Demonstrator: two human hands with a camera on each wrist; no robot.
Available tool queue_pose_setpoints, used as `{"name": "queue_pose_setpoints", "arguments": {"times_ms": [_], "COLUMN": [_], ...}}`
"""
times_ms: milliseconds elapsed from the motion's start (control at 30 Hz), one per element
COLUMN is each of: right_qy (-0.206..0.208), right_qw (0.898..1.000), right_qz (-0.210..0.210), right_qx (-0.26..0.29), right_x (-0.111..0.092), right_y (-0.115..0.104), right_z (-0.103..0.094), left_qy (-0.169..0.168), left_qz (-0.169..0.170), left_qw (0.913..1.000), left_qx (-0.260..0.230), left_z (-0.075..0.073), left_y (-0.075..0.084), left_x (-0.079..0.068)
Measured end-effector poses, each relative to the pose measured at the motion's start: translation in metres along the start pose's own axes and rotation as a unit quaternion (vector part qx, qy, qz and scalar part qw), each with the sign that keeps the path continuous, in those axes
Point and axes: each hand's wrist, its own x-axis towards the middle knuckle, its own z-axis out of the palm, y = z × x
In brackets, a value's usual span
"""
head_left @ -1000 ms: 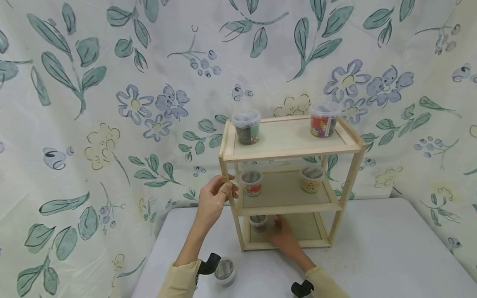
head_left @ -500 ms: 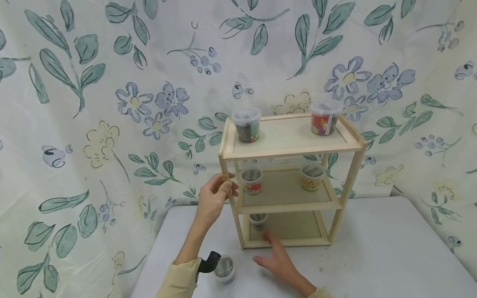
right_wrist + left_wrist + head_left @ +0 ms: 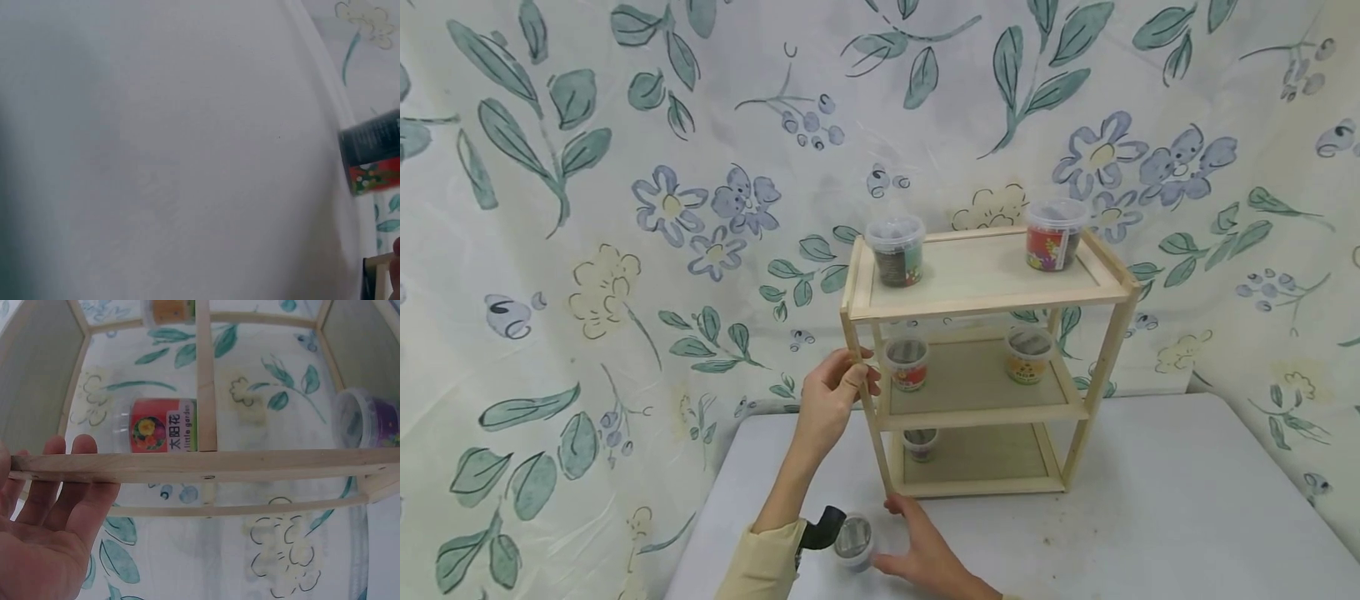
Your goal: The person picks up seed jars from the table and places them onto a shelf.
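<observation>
My left hand [image 3: 826,398] grips the left front post of a small three-tier wooden shelf [image 3: 977,287]. The left wrist view shows its fingers [image 3: 84,506] wrapped around that post [image 3: 250,464]. On the table, left of the shelf's foot, stands a clear plastic cup with a lid [image 3: 853,542]. Right beside it is my right hand [image 3: 928,554], thumb and fingers spread, the thumb close to the cup's side; contact cannot be made out. In the right wrist view the cup [image 3: 375,156] shows a dark and red label, with a fingertip [image 3: 397,247] at the edge.
Two lidded cups, one green-dark [image 3: 895,254] and one red [image 3: 1055,237], stand on the top tier. The middle tier bears a red-labelled cup [image 3: 907,365] and a yellow one [image 3: 1027,357]. A purple-labelled cup [image 3: 382,422] sits on the bottom tier's left. A floral cloth [image 3: 700,208] hangs behind.
My right hand has left the bottom tier, moving toward me and leftward to the cup on the table. The bottom-tier cup stays in place, and my left hand keeps its grip.
</observation>
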Motion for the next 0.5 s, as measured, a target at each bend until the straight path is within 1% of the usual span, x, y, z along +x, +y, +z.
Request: {"name": "queue_pose_setpoints", "arguments": {"times_ms": [100,167,333,400,500], "right_qy": [-0.002,-0.005,-0.022,-0.035,-0.065], "right_qw": [1.0,1.0,0.999,0.998,0.996], "right_qz": [0.001,0.009,0.029,0.041,0.051], "right_qx": [-0.002,-0.001,0.023,0.032,0.033], "right_x": [0.003,0.005,0.008,0.009,0.009], "right_y": [0.0,0.0,-0.001,-0.003,-0.005], "right_z": [0.006,0.009,0.018,0.022,0.031], "left_qy": [0.0,0.001,0.001,0.001,0.001], "left_qz": [-0.001,-0.003,-0.005,-0.005,-0.004], "left_qw": [1.0,1.0,1.0,1.0,1.0], "left_qx": [0.0,0.001,0.0,0.0,0.003], "left_z": [0.0,0.0,0.0,0.0,0.0], "left_y": [0.0,0.0,0.0,0.0,0.0], "left_x": [0.0,0.0,0.0,0.0,0.0]}}
